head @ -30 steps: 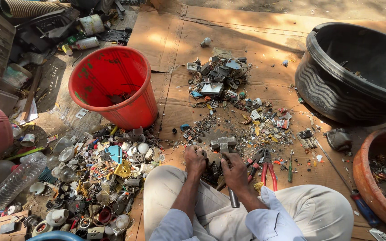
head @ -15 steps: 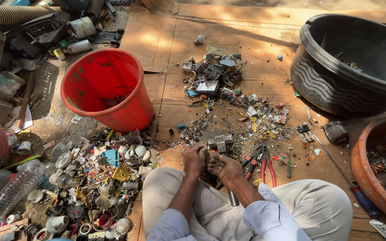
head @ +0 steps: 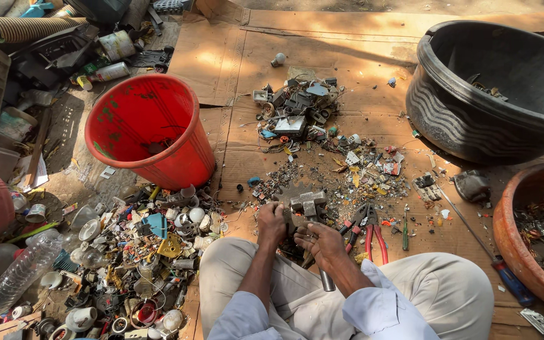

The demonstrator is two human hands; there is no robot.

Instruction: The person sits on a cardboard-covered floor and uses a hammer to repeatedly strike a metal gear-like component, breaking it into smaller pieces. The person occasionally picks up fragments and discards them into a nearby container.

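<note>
Scrap piece, small and dark, sits between our two hands just in front of our knees, on the cardboard floor sheet. We see a black tub at far right, with a clay-coloured basin below it and a red bucket at left. A heap of scrap parts lies beside our left knee; a second scatter lies ahead. Our left hand is closed around the piece. Our right hand is clamped on a metal hammer, its head just above the piece. Red-handled pliers lie just right of the right hand, a green screwdriver beyond them.
</note>
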